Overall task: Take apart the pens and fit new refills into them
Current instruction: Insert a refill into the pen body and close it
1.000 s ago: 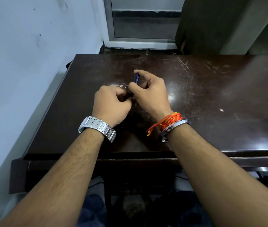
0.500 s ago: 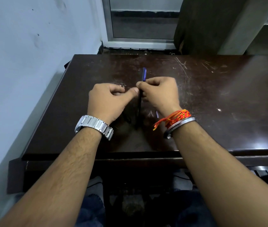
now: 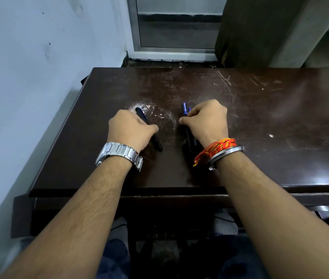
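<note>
On the dark brown table (image 3: 260, 121) my left hand (image 3: 128, 130) is closed around a black pen (image 3: 157, 142) that lies slanted under the palm, its ends showing above and below the fist. My right hand (image 3: 207, 119) is closed on a blue pen part (image 3: 184, 109) with white lettering, which sticks out beyond the knuckles. More dark and blue pen pieces (image 3: 189, 140) lie on the table under the right wrist, partly hidden. The two hands are apart, about a hand's width between them.
A pale wall runs along the table's left edge. Behind the table are a metal-framed door and a dark curtain (image 3: 250, 31). The table's near edge (image 3: 131, 191) sits over my knees. Scratches and a white scuff mark the tabletop.
The hands were together at the middle, working on one pen. Now they have drawn apart and lowered to the table, the left with a black pen, the right with the blue part.
</note>
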Demonstrator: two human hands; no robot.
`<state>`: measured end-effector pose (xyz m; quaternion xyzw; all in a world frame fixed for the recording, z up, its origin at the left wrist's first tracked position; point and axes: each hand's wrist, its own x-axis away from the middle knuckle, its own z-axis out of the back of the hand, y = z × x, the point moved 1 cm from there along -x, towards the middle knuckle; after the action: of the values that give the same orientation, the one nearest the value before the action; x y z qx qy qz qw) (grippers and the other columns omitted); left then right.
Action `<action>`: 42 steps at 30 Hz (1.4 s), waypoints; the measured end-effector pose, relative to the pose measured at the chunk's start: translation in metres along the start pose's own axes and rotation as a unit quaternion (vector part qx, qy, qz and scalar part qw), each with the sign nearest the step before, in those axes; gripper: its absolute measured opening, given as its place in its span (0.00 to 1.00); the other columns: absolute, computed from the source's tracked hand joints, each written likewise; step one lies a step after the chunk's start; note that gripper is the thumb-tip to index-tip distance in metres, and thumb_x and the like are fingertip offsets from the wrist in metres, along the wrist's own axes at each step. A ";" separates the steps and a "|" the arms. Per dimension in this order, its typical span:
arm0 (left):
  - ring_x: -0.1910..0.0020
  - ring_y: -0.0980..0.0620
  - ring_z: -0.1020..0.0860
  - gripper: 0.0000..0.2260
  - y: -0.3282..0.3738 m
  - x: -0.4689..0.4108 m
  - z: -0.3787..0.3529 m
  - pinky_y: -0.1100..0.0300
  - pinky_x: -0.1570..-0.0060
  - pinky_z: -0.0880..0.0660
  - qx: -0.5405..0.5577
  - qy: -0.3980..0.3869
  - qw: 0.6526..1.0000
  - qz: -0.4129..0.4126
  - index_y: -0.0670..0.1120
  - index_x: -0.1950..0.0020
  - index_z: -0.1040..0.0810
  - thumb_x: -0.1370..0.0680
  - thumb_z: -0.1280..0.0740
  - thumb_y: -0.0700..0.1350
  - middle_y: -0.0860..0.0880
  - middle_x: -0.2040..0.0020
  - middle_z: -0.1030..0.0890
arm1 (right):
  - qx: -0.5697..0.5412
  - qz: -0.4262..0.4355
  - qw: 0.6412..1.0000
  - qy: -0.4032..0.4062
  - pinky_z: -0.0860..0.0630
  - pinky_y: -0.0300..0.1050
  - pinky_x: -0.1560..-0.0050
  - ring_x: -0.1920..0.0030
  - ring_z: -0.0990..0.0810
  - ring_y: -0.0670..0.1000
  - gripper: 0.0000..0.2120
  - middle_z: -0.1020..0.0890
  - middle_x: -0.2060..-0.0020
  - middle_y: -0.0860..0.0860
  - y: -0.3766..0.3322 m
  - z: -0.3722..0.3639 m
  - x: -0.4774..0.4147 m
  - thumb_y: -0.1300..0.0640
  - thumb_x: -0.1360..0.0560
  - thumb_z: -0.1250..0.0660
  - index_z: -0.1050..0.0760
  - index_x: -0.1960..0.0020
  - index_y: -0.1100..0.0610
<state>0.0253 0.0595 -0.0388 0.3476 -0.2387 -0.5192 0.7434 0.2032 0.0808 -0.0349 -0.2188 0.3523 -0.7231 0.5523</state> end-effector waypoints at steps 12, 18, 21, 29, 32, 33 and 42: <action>0.75 0.51 0.23 0.14 0.000 0.000 -0.002 0.62 0.73 0.24 -0.066 -0.062 0.996 0.027 0.41 0.62 0.16 0.35 0.22 0.51 0.46 0.69 0.17 | 0.020 0.011 0.999 0.039 0.27 0.37 0.56 0.58 0.18 0.53 0.05 0.17 0.61 0.55 0.002 -0.007 0.000 0.56 0.28 0.24 0.16 0.59 0.58; 0.70 0.48 0.20 0.12 0.000 0.000 0.001 0.59 0.70 0.20 -0.076 -0.068 0.994 0.050 0.41 0.61 0.16 0.36 0.25 0.49 0.45 0.67 0.15 | 0.027 0.011 0.999 0.042 0.26 0.39 0.56 0.58 0.17 0.55 0.07 0.20 0.63 0.53 0.003 -0.009 -0.002 0.55 0.27 0.25 0.17 0.61 0.57; 0.68 0.47 0.18 0.12 0.000 0.000 0.002 0.57 0.67 0.18 -0.076 -0.069 0.993 0.053 0.41 0.61 0.16 0.37 0.25 0.49 0.44 0.66 0.15 | 0.022 0.017 0.998 0.051 0.25 0.39 0.57 0.60 0.17 0.54 0.07 0.19 0.64 0.53 0.002 -0.008 -0.003 0.54 0.27 0.26 0.16 0.60 0.57; 0.67 0.46 0.17 0.16 0.001 0.001 0.004 0.55 0.64 0.17 -0.088 -0.065 0.993 0.050 0.41 0.60 0.17 0.38 0.24 0.52 0.45 0.65 0.15 | -0.001 0.019 0.997 0.079 0.32 0.34 0.65 0.65 0.22 0.49 0.09 0.21 0.69 0.51 0.002 -0.001 -0.004 0.56 0.28 0.27 0.16 0.64 0.58; 0.63 0.45 0.17 0.20 0.001 0.001 0.003 0.54 0.61 0.17 -0.092 -0.056 0.994 0.036 0.40 0.59 0.17 0.37 0.24 0.56 0.44 0.64 0.16 | -0.017 0.013 0.997 0.070 0.30 0.35 0.64 0.64 0.20 0.50 0.10 0.21 0.70 0.49 0.000 -0.004 -0.001 0.56 0.28 0.27 0.18 0.66 0.57; 0.60 0.44 0.17 0.21 0.000 0.001 0.002 0.53 0.60 0.17 -0.093 -0.050 0.994 0.029 0.40 0.58 0.18 0.36 0.24 0.57 0.43 0.62 0.16 | -0.022 0.017 0.998 0.064 0.29 0.36 0.63 0.63 0.19 0.50 0.10 0.21 0.71 0.48 -0.002 -0.005 0.000 0.55 0.28 0.27 0.18 0.67 0.56; 0.69 0.59 0.24 0.06 0.003 0.000 0.001 0.69 0.77 0.34 -0.041 -0.003 0.999 -0.009 0.46 0.68 0.17 0.32 0.26 0.47 0.52 0.70 0.20 | -0.123 0.022 0.992 -0.034 0.18 0.46 0.60 0.68 0.16 0.47 0.14 0.17 0.73 0.48 -0.015 -0.034 0.011 0.44 0.30 0.26 0.18 0.67 0.53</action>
<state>0.0271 0.0600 -0.0357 0.3171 -0.2163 -0.5367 0.7514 0.1667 0.0818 -0.0466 -0.3017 0.4240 -0.6540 0.5491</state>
